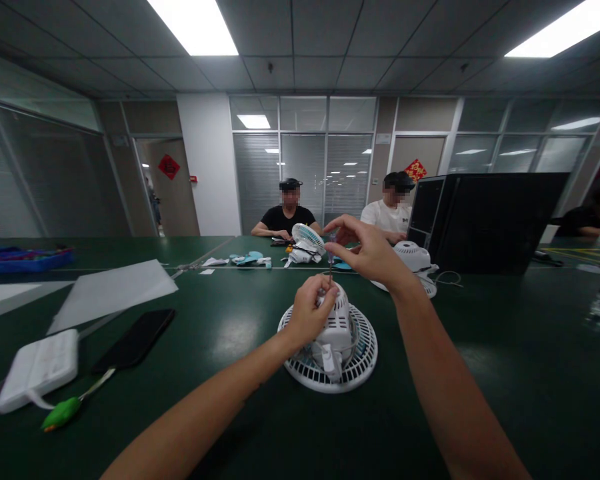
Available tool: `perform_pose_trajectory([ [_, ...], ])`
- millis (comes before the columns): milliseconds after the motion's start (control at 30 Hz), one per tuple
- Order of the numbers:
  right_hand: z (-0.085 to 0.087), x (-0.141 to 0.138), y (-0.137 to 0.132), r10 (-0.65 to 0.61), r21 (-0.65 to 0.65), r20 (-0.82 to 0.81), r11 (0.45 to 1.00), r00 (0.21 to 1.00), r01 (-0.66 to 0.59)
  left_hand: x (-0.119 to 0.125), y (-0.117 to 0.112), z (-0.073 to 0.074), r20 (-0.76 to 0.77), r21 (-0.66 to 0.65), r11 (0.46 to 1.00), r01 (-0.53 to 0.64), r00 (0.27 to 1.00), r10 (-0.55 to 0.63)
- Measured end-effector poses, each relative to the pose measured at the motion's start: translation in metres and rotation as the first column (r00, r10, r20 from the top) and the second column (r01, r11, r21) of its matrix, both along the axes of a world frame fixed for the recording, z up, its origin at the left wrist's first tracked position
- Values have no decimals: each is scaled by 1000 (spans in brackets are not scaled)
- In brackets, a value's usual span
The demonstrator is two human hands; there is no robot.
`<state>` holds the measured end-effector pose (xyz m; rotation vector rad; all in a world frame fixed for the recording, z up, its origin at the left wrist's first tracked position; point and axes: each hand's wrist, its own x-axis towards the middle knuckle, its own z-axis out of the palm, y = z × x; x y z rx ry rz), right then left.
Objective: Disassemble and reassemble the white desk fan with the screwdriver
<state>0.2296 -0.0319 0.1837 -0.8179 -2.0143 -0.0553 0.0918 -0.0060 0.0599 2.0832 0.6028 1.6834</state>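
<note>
A small white fan (337,323) lies face down on the green table, its grille against the surface and its motor housing on top. My right hand (363,250) is raised above it, fingers curled round the translucent handle of a screwdriver (331,262), whose thin shaft points straight down at the housing. At the top of the housing, my left hand (311,303) is closed, thumb and fingers pinching the lower end of that shaft. The screwdriver's tip is hidden by the left fingers. A white plug (331,362) with its cord rests against the housing's near side.
Left stand a black phone (135,339), a white power bank (40,367) with a green cable piece (63,413), paper sheets (115,290) and a blue tray (27,260). Another fan (307,243), blue parts (250,259) and two people are across the table. A black case (495,223) stands right.
</note>
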Motion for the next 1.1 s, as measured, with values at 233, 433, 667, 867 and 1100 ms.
perform_pose_trajectory([
  [233, -2, 0, 7, 12, 28, 36, 1000, 999, -13, 1, 0, 0, 1, 0, 1000, -3, 1000, 3],
  [433, 0, 0, 2, 17, -12, 17, 1000, 1000, -17, 0, 0, 0, 3, -4, 1000, 0, 1000, 0],
  [667, -2, 0, 8, -85, 46, 50, 996, 995, 83, 0, 2, -2, 3, 8, 1000, 6, 1000, -6],
  [867, 0, 2, 3, -21, -5, 27, 1000, 999, 21, -3, -6, 0, 9, -87, 996, -6, 1000, 7],
  [1100, -2, 3, 5, -52, 13, 33, 999, 998, 52, -5, -6, -2, 22, -71, 998, -2, 1000, 3],
])
